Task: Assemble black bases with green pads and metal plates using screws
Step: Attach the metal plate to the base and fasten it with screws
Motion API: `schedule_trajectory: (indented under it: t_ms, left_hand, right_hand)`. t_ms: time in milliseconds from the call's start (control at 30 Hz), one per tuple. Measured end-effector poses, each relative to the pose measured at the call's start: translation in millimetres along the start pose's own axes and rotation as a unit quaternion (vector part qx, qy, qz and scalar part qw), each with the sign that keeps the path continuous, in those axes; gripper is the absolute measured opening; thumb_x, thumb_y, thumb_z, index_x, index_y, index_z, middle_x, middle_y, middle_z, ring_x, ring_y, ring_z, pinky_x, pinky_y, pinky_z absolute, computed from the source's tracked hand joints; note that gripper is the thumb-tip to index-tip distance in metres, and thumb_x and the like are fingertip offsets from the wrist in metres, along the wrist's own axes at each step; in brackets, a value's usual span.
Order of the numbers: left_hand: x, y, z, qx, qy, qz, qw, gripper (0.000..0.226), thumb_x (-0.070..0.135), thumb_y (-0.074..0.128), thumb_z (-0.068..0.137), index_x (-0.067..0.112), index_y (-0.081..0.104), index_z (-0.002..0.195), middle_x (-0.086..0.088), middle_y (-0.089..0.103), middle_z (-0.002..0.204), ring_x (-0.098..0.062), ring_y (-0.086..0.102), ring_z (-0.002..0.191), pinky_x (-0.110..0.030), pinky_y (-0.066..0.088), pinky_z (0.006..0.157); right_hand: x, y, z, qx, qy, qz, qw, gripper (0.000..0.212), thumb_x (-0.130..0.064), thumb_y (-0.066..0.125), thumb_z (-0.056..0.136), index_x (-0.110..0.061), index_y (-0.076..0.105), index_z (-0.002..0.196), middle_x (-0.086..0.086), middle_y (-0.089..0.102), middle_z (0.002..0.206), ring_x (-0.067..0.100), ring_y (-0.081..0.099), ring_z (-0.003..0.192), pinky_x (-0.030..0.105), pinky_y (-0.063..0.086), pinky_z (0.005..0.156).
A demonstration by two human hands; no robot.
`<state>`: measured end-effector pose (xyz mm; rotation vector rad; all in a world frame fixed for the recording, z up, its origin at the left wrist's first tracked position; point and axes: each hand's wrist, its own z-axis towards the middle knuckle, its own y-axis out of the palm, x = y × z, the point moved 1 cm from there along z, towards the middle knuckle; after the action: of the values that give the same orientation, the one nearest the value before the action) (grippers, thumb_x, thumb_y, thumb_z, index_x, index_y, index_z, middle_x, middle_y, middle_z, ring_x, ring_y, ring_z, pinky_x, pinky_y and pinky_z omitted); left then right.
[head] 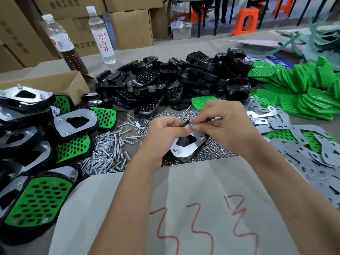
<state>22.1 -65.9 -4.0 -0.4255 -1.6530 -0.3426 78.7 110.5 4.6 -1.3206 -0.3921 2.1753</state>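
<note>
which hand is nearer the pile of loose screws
Left. The left hand holds the assembly just right of the screw pile; the right hand works farther right, beyond the left hand.

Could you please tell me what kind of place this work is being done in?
Most likely a small workshop or factory assembly bench: parts lie in bulk heaps, a pile of black bases, loose screws and stacked metal plates, with cardboard cartons behind the table.

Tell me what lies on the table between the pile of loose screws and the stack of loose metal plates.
In the head view, a spread of small nuts lies between the loose screws and the metal plates; both hands hold an assembly over it.
</note>
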Motion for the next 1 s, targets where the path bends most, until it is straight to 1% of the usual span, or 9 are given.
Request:
schedule_trajectory:
  t_ms: [33, 133, 300, 433, 533, 700, 767, 900, 1000]
  left_hand:
    - [0.3, 0.7, 0.0, 0.001, -0.001, 0.003, 1.000, 0.030, 0.015, 0.082, 0.071, -0.006, 0.070, 0.089, -0.012, 0.064, 0.077, -0.023, 0.058, 0.074, -0.036, 0.042, 0.072]
    - [1.5, 2.4, 0.1, -0.001, -0.013, 0.004, 1.000, 0.022, 0.019, 0.079, 0.063, 0.006, 0.073, 0.080, -0.011, 0.064, 0.076, -0.025, 0.057, 0.073, -0.038, 0.041, 0.073]
    - [1.5, 1.9, 0.0, -0.008, -0.014, 0.010, 1.000, 0.011, 0.019, 0.079, 0.063, 0.016, 0.075, 0.073, -0.008, 0.064, 0.074, -0.024, 0.057, 0.073, -0.039, 0.041, 0.075]
    - [1.4, 0.8, 0.2, -0.019, -0.015, 0.006, 1.000, 0.028, 0.020, 0.079, 0.063, 0.003, 0.073, 0.085, -0.008, 0.061, 0.077, -0.023, 0.056, 0.074, -0.038, 0.040, 0.078]
    - [2.4, -0.5, 0.1, -0.018, -0.011, -0.011, 1.000, 0.046, 0.020, 0.078, 0.064, -0.013, 0.064, 0.093, -0.012, 0.058, 0.081, -0.025, 0.053, 0.079, -0.040, 0.037, 0.081]
    - [5.1, -0.4, -2.1, -0.027, -0.009, -0.005, 1.000, 0.051, 0.021, 0.077, 0.065, -0.017, 0.060, 0.095, -0.012, 0.055, 0.081, -0.024, 0.051, 0.078, -0.038, 0.034, 0.080]
    - [6.2, -1.4, -2.4, -0.029, -0.013, -0.004, 1.000, 0.051, 0.021, 0.076, 0.066, -0.017, 0.060, 0.096, -0.013, 0.056, 0.082, -0.024, 0.051, 0.078, -0.037, 0.035, 0.079]
    - [6.9, 0.3, -3.1, -0.023, -0.014, -0.003, 1.000, 0.052, 0.019, 0.076, 0.065, -0.019, 0.058, 0.096, -0.014, 0.056, 0.082, -0.025, 0.051, 0.077, -0.037, 0.036, 0.071]
    - [6.1, 0.6, -3.5, -0.012, -0.015, -0.025, 1.000, 0.052, 0.017, 0.076, 0.066, -0.019, 0.059, 0.097, -0.015, 0.059, 0.081, -0.025, 0.053, 0.073, -0.033, 0.038, 0.062]
  right_hand:
    - [-3.0, -3.1, 2.8, -0.016, -0.030, -0.044, 0.998, 0.010, -0.002, 0.087, 0.079, -0.008, 0.083, 0.086, 0.005, 0.068, 0.078, 0.026, 0.063, 0.071, 0.021, 0.046, 0.062]
    - [-8.2, -7.4, 8.1, -0.045, -0.090, -0.122, 0.987, 0.010, 0.003, 0.085, 0.078, -0.006, 0.082, 0.083, 0.006, 0.068, 0.077, 0.021, 0.062, 0.069, 0.022, 0.044, 0.063]
    - [-9.5, -8.8, 8.2, -0.049, -0.095, -0.122, 0.987, 0.006, 0.000, 0.087, 0.079, -0.003, 0.081, 0.080, 0.008, 0.067, 0.074, 0.022, 0.061, 0.066, 0.025, 0.046, 0.061]
    - [-7.7, -11.9, 6.6, -0.048, -0.106, -0.122, 0.986, 0.008, -0.006, 0.087, 0.081, -0.005, 0.080, 0.078, 0.007, 0.067, 0.073, 0.020, 0.061, 0.066, 0.025, 0.045, 0.061]
    - [-6.5, -11.3, 2.8, -0.040, -0.107, -0.116, 0.987, 0.004, -0.008, 0.085, 0.084, -0.007, 0.082, 0.085, 0.005, 0.069, 0.078, 0.019, 0.063, 0.070, 0.010, 0.039, 0.063]
    - [1.5, -3.8, 1.3, 0.007, -0.070, -0.067, 0.995, 0.008, -0.010, 0.086, 0.083, -0.012, 0.082, 0.089, -0.001, 0.067, 0.082, 0.015, 0.060, 0.070, 0.006, 0.038, 0.060]
    - [4.6, 1.4, 0.3, 0.009, -0.052, -0.022, 0.998, 0.011, -0.010, 0.086, 0.083, -0.013, 0.083, 0.093, 0.000, 0.067, 0.088, 0.018, 0.061, 0.073, 0.010, 0.042, 0.063]
    - [7.0, 9.8, -2.1, 0.046, -0.015, 0.064, 0.997, 0.008, -0.013, 0.089, 0.079, -0.009, 0.081, 0.081, 0.006, 0.067, 0.080, 0.028, 0.063, 0.074, 0.033, 0.052, 0.063]
    - [11.8, 6.4, -7.2, 0.057, 0.003, 0.080, 0.995, 0.019, -0.021, 0.089, 0.079, -0.009, 0.076, 0.073, 0.005, 0.067, 0.074, 0.026, 0.062, 0.069, 0.032, 0.050, 0.065]
